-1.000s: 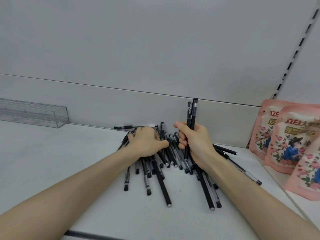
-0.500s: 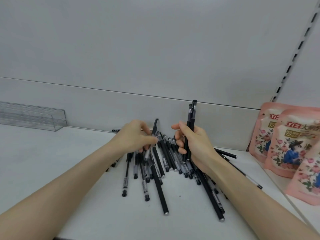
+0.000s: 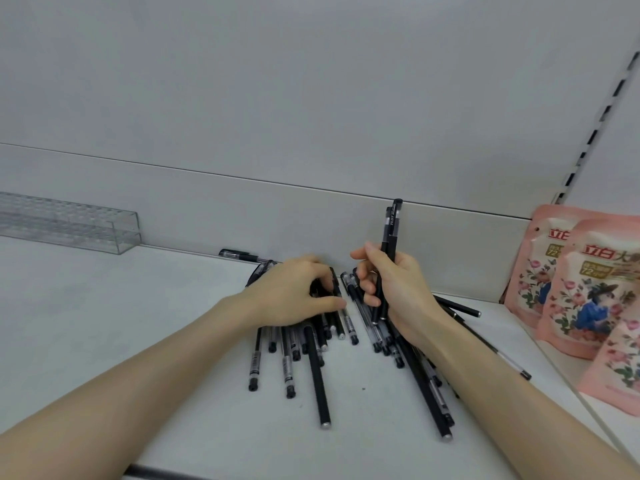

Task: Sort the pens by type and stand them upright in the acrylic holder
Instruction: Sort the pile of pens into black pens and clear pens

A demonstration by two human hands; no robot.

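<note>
**Sorting pens on the smooth white shelf (image 3: 104,341)**

My right hand (image 3: 398,289) curls tight round two matte black stick pens (image 3: 393,230), held upright. My left hand (image 3: 287,296) covers the heap of slim black and clear plastic pens (image 3: 311,358) mid-shelf, its bent fingers pinching one thin black pen (image 3: 339,323). The clear boxy acrylic holder (image 3: 69,223) sits at the back-left edge, and glossy pink pouches (image 3: 588,289) crowd the right edge.

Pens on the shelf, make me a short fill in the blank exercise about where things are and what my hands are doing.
1. The right hand grips two black pens pointing ____.
2. The left hand lies on the pile, palm ____.
3. The holder stands far to the ____ of the pile.
4. The pouches stand to the ____ of the pile.
Missing words: up; down; left; right.
</note>
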